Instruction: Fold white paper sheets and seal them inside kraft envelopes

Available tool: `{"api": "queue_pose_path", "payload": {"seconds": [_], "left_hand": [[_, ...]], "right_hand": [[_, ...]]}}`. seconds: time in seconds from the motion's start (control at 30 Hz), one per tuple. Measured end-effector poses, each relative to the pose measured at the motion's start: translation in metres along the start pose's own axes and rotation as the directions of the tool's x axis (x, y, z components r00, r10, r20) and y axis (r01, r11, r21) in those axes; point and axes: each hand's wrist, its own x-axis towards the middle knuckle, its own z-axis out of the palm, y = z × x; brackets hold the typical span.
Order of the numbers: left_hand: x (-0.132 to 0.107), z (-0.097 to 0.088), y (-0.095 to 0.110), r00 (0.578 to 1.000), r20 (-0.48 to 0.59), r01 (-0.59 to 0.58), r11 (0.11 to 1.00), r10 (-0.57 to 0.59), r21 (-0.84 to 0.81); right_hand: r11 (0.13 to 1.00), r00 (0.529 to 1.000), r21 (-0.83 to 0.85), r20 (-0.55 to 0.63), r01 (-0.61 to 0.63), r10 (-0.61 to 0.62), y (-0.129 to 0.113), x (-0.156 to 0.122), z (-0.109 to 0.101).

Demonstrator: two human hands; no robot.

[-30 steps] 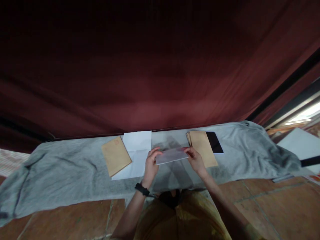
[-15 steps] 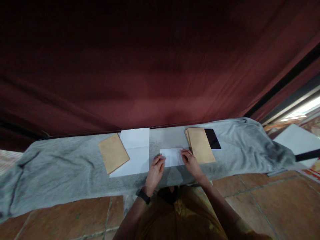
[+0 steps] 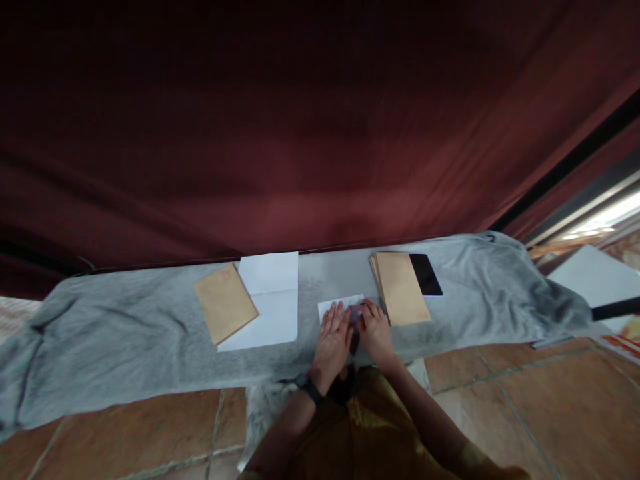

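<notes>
A small folded white paper (image 3: 340, 305) lies on the grey cloth (image 3: 125, 333) in front of me. My left hand (image 3: 333, 340), with a black watch on its wrist, lies flat on the paper, fingers stretched out. My right hand (image 3: 375, 330) presses on the paper's right part beside it, fingers slightly bent. Just right of my right hand lies a stack of brown envelopes (image 3: 400, 287). To the left, a single brown envelope (image 3: 225, 303) rests partly on a white sheet (image 3: 270, 300).
A black phone (image 3: 426, 274) lies right of the envelope stack. A dark red curtain (image 3: 300, 133) hangs behind the cloth-covered surface. Brown floor tiles (image 3: 525, 400) lie below and to the right, where a white board (image 3: 585, 280) also shows.
The folded paper went from held up between both hands down onto the cloth. My hands then moved together onto it, the left now flat on top.
</notes>
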Motion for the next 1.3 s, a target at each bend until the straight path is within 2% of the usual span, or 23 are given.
{"api": "queue_pose_path", "payload": {"seconds": [0.1,0.2,0.33,0.47,0.7,0.83,0.97,1.1,1.2,1.3], "left_hand": [[0.005,0.008,0.005,0.998,0.061,-0.016,0.996,0.01,0.087],[0.003,0.013,0.0,0.995,0.094,-0.053,0.991,0.041,0.12],[0.005,0.015,-0.002,0.991,0.115,-0.068,0.997,0.063,0.038],[0.014,0.015,0.008,0.991,0.126,-0.046,0.998,0.052,-0.046],[0.03,0.014,0.016,0.964,0.192,-0.177,0.983,0.184,-0.05],[0.037,0.013,0.012,0.954,0.185,-0.226,0.971,0.237,-0.082],[0.043,0.014,0.009,0.96,0.167,-0.209,0.972,0.224,-0.103],[0.049,0.015,0.01,0.961,0.185,-0.188,0.977,0.204,-0.102],[0.044,0.012,0.008,0.959,0.197,-0.192,0.978,0.205,-0.083],[0.025,0.004,0.005,0.953,0.196,-0.223,0.973,0.231,-0.062]], "right_hand": [[1.0,1.0,-0.014,0.003,0.001,-0.001,-0.004,-0.005,0.002],[0.996,0.996,0.045,0.036,0.076,-0.078,-0.01,-0.01,0.005],[0.995,0.989,0.032,0.114,0.091,-0.094,-0.014,-0.016,0.004],[0.996,0.99,0.031,0.117,0.079,-0.082,-0.004,-0.026,-0.005],[0.978,0.97,0.079,0.138,0.191,-0.201,0.018,-0.054,-0.025],[0.977,0.973,0.109,0.12,0.182,-0.195,0.022,-0.058,-0.026],[0.979,0.977,0.094,0.093,0.182,-0.19,0.022,-0.061,-0.023],[0.98,0.974,0.068,0.124,0.185,-0.192,0.02,-0.062,-0.022],[0.983,0.973,0.068,0.147,0.169,-0.178,0.019,-0.062,-0.022],[0.98,0.968,0.096,0.169,0.173,-0.187,0.019,-0.06,-0.025]]}}
